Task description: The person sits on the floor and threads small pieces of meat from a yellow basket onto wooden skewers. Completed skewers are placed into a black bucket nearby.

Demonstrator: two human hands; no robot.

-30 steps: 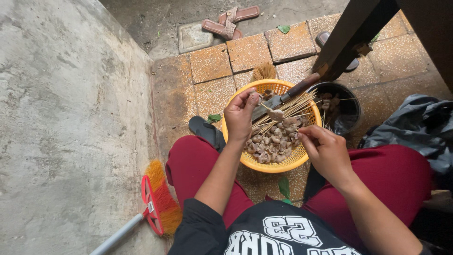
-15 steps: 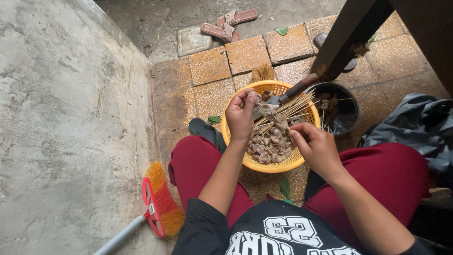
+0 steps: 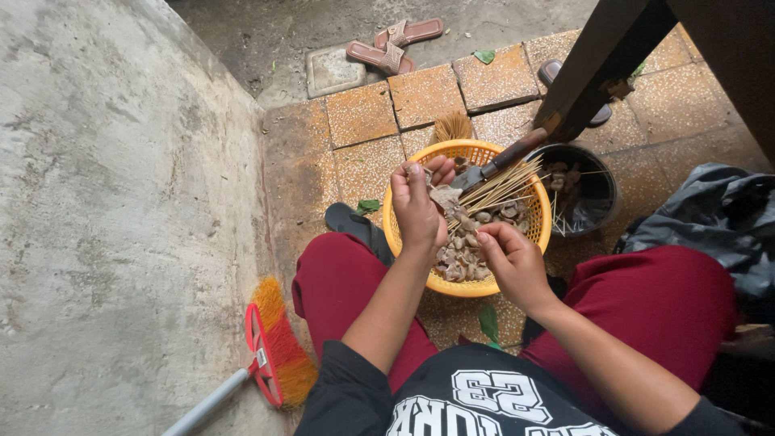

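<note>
Yellow plastic basket (image 3: 529, 242) is sitting on the tiled floor (image 3: 363, 113) between our knees, and we are working over it with both hands. Our left hand (image 3: 418, 208) is curling its fingers (image 3: 440, 169) shut around a pale piece of meat (image 3: 446, 196) above the basket's near-left side. Our right hand (image 3: 508, 260) is hovering over the heap of meat pieces (image 3: 462, 257); its fingers are bent inward, but we cannot tell whether they are pinching anything. Bamboo skewers (image 3: 507, 184) are lying in a bundle across the basket, and a knife (image 3: 500, 160) is resting on its far rim, handle pointing outward. Crowding the right side are a dark bucket (image 3: 593, 190), a dark wooden post (image 3: 601, 69) and a grey bag (image 3: 718, 214). A red broom (image 3: 274, 355) is lying against the concrete wall (image 3: 105, 202) on the left, and sandals (image 3: 395, 44) are sitting well apart beyond the tiles.
</note>
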